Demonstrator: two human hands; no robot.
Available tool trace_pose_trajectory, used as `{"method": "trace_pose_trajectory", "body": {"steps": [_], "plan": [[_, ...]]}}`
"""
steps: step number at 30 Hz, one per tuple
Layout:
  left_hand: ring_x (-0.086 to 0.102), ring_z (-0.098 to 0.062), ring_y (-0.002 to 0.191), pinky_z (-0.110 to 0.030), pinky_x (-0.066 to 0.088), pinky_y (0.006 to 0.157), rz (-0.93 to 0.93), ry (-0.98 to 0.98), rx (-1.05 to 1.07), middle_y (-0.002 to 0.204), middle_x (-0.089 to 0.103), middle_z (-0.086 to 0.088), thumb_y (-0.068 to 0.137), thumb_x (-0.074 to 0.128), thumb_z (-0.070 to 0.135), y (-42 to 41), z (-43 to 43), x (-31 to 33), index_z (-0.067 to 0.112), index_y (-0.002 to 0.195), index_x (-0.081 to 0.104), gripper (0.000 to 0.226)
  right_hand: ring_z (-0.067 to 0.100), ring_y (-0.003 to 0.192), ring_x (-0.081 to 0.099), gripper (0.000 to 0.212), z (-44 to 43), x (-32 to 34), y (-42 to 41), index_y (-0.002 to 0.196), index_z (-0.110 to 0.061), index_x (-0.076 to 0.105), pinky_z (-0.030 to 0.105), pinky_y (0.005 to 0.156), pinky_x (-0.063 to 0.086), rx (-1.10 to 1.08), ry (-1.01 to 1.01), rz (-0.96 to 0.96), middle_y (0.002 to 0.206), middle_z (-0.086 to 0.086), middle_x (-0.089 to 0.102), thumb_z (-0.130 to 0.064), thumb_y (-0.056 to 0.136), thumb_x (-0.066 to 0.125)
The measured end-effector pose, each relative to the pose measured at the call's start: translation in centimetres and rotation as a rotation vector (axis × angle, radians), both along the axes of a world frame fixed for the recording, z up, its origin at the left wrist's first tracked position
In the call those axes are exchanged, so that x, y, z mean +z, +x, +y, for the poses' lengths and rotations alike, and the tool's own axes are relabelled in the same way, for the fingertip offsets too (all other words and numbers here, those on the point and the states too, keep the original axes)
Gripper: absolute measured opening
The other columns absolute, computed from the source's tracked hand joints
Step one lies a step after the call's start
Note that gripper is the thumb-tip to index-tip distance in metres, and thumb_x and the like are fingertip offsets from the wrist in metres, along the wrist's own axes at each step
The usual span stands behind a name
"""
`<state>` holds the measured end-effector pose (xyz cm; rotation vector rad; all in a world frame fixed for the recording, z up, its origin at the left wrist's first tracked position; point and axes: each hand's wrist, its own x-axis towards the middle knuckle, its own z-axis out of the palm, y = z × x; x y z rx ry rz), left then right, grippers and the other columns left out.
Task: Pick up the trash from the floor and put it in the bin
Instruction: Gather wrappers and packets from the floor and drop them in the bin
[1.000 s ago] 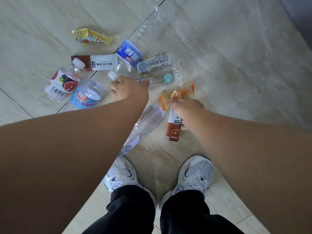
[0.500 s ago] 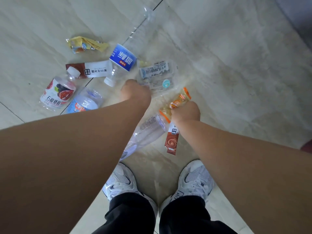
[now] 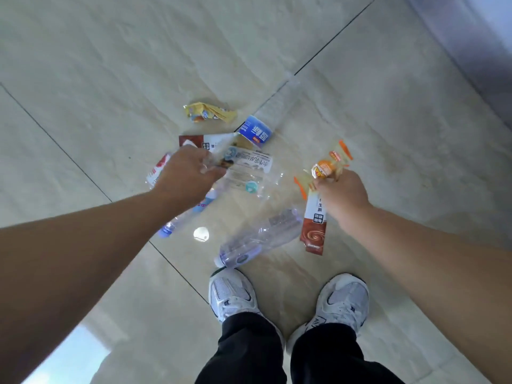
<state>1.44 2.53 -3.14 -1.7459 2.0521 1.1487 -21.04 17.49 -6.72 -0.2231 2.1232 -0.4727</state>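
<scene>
My left hand (image 3: 191,173) is closed on a clear plastic wrapper (image 3: 249,173) with printed labels, lifted above the floor. My right hand (image 3: 339,194) grips an orange snack wrapper (image 3: 331,162) together with a brown-and-white sachet (image 3: 314,227) that hangs down from it. Still on the floor are a clear empty bottle (image 3: 257,239) near my shoes, a blue-labelled bottle (image 3: 256,130), a yellow wrapper (image 3: 209,113), another brown-and-white sachet (image 3: 210,139) and two bottles partly hidden under my left arm. No bin is in view.
My two white sneakers (image 3: 232,293) stand just below the clear bottle. A white bottle cap (image 3: 201,233) lies on the pale tiled floor (image 3: 388,120). A grey wall base (image 3: 471,37) runs along the upper right.
Both hands have risen from the floor with their trash. The view has pulled back and up, so the litter looks smaller and farther away.
</scene>
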Motion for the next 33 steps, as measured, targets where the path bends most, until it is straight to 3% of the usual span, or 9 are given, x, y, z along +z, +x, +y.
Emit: {"method": "trace_pose_trajectory", "body": {"steps": [3,5,9,14,17,21,25,29,33], "plan": [[0.063,-0.032,0.101,-0.040,0.050,0.081,-0.085,-0.023,-0.105,0.105,0.063,-0.010,0.079,0.076,0.038,1.6,-4.0,-0.5,0.018,0.094,0.074,0.025,0.025,0.068,0.072,0.013,-3.1,0.1,2.4,0.092,0.005,0.067,0.028,0.058,0.056,-0.042,-0.096,-0.109,0.082,0.018,0.072,-0.006,0.085,0.063],[0.061,-0.035,0.105,-0.041,0.051,0.083,-0.160,-0.060,-0.211,0.107,0.061,-0.012,0.079,0.077,0.040,1.7,-6.0,-1.6,0.014,0.107,0.073,0.038,0.014,0.056,0.068,0.014,-5.0,-0.1,4.4,0.090,0.005,0.067,0.020,0.050,0.050,-0.010,-0.126,-0.159,0.073,0.011,0.069,-0.007,0.085,0.065],[0.053,-0.032,0.115,-0.044,0.048,0.091,-0.255,-0.175,-0.517,0.121,0.059,-0.009,0.079,0.074,0.046,0.4,-7.3,-4.4,0.022,0.109,0.073,0.038,0.032,0.070,0.068,0.015,-8.8,-1.0,7.2,0.089,0.003,0.066,0.026,0.054,0.043,0.134,-0.177,-0.135,0.086,0.022,0.071,-0.010,0.087,0.061],[0.051,-0.029,0.119,-0.039,0.043,0.091,-0.332,-0.316,-0.754,0.129,0.055,-0.008,0.083,0.070,0.043,-0.5,-6.7,-8.4,0.024,0.115,0.068,0.037,0.024,0.063,0.054,0.016,-13.9,-1.9,6.9,0.081,-0.004,0.069,0.030,0.055,0.040,0.318,-0.257,-0.012,0.068,0.010,0.062,-0.018,0.085,0.063],[0.053,-0.031,0.113,-0.040,0.043,0.087,-0.328,-0.395,-0.735,0.124,0.054,-0.012,0.084,0.070,0.037,0.0,-6.3,-10.1,0.021,0.118,0.068,0.037,0.026,0.073,0.056,0.015,-17.5,-3.1,6.7,0.092,-0.003,0.068,0.034,0.062,0.044,0.413,-0.316,0.055,0.080,0.012,0.062,-0.014,0.082,0.062],[0.056,-0.033,0.107,-0.041,0.042,0.086,-0.300,-0.428,-0.673,0.119,0.056,-0.012,0.083,0.071,0.037,0.4,-6.1,-11.4,0.024,0.114,0.070,0.034,0.019,0.083,0.047,0.008,-21.6,-5.0,8.2,0.095,-0.012,0.059,0.022,0.060,0.033,0.777,-0.301,0.291,0.091,0.007,0.053,-0.017,0.088,0.060],[0.060,-0.033,0.102,-0.042,0.037,0.089,-0.230,-0.409,-0.562,0.108,0.063,-0.008,0.082,0.072,0.041,1.6,-6.5,-12.2,0.027,0.106,0.070,0.028,0.031,0.108,0.056,0.023,-22.4,-7.0,9.4,0.110,-0.006,0.064,0.032,0.080,0.043,1.001,-0.253,0.382,0.111,0.016,0.064,-0.017,0.092,0.056],[0.062,-0.033,0.101,-0.042,0.038,0.088,-0.205,-0.365,-0.462,0.104,0.066,-0.006,0.084,0.070,0.040,2.0,-6.2,-12.7,0.028,0.104,0.066,0.024,0.034,0.108,0.060,0.026,-21.3,-8.3,10.2,0.110,-0.011,0.062,0.038,0.077,0.045,1.084,-0.241,0.467,0.109,0.016,0.067,-0.005,0.089,0.050],[0.064,-0.033,0.096,-0.043,0.051,0.088,-0.161,-0.201,-0.290,0.101,0.072,-0.004,0.082,0.071,0.036,2.4,-5.7,-12.0,0.035,0.090,0.058,0.015,0.030,0.094,0.065,0.013,-20.4,-8.4,9.7,0.098,-0.010,0.063,0.031,0.068,0.044,0.877,-0.210,0.326,0.095,0.008,0.067,-0.015,0.090,0.054]]}}
